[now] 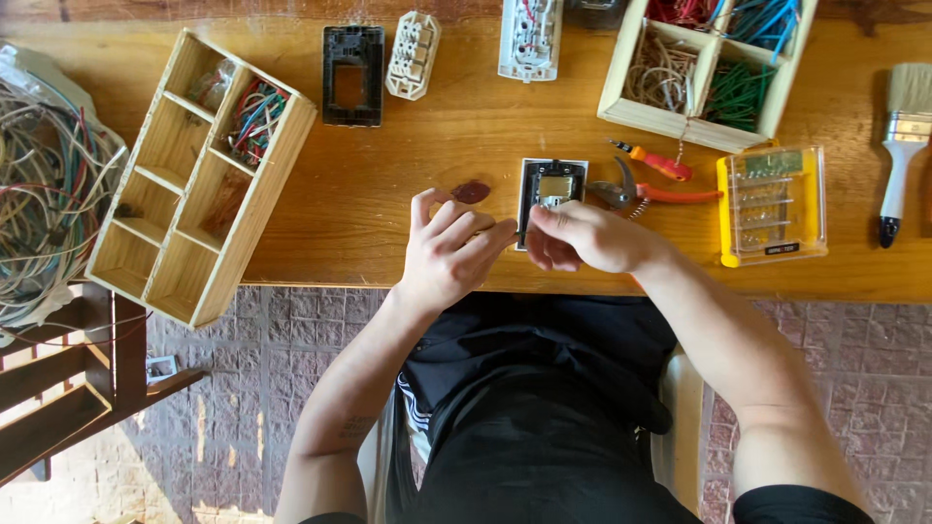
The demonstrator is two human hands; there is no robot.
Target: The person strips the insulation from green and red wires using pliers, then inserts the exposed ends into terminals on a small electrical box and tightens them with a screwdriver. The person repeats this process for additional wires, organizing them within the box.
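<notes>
Head view looks straight down on a wooden tabletop (408, 184), where both hands meet over a small switch module (550, 186) lying near the front edge, about midway along it. The left hand (449, 254) is curled around what looks like a tool handle, its tip aimed at the module's lower left side; the tool itself is mostly hidden by the fingers. The right hand (582, 237) pinches the module's near end, fingers closed on it and steadying it flat against the wood.

Judging from this, the step in hand is work on a screw or clip at the module's side. The next move seems to call for a firm hold from the right hand and a steady, well-aligned tip from the left.

The module is a white-framed rectangle with a dark inside and a brassy part in the middle. Its long axis runs from the front edge toward the back edge, open face up.

Just right of it lie orange-handled pliers (641, 193) and a yellow bit case (774, 204).
</notes>
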